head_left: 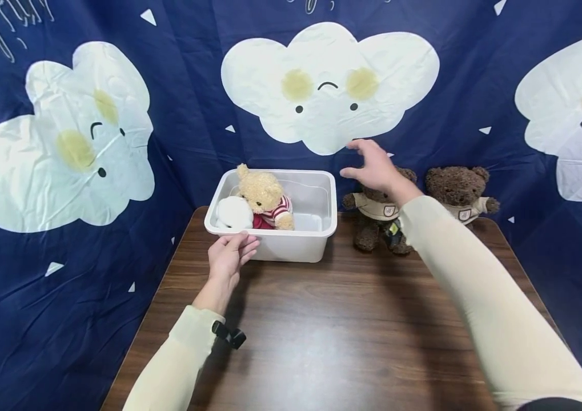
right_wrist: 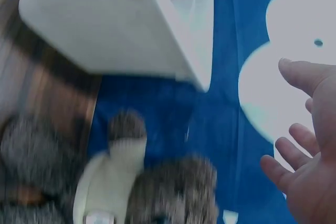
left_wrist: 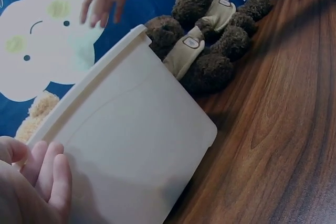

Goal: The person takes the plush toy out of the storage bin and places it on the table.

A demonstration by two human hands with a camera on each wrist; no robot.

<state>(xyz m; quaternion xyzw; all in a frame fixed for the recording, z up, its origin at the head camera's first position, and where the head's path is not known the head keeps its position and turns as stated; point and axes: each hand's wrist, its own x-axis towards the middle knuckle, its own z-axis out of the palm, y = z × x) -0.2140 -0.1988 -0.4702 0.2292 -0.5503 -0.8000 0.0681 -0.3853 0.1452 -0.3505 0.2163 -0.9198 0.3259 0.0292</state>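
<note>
My left hand (head_left: 229, 255) grips the front rim of a pale plastic storage bin (head_left: 291, 248) near its left corner, thumb at the rim and fingers along the outer wall. In the bin, a tan teddy bear (head_left: 262, 194) in a red-and-white striped top leans beside a round white plush (head_left: 235, 212). Raised in the air right of the bin, my right hand (head_left: 373, 165) has its thumb and fingers spread apart, holding nothing. Behind and below it, a dark brown teddy bear (head_left: 380, 210) in a beige top sits against the backdrop, its head partly hidden by that hand.
A second dark brown bear (head_left: 457, 188) sits to the right, partly covered by my right sleeve (head_left: 455, 274). Bin and bears stand at the back of a wooden table (head_left: 321, 319). A navy cloth backdrop (head_left: 188, 114) with white clouds hangs behind and at both sides.
</note>
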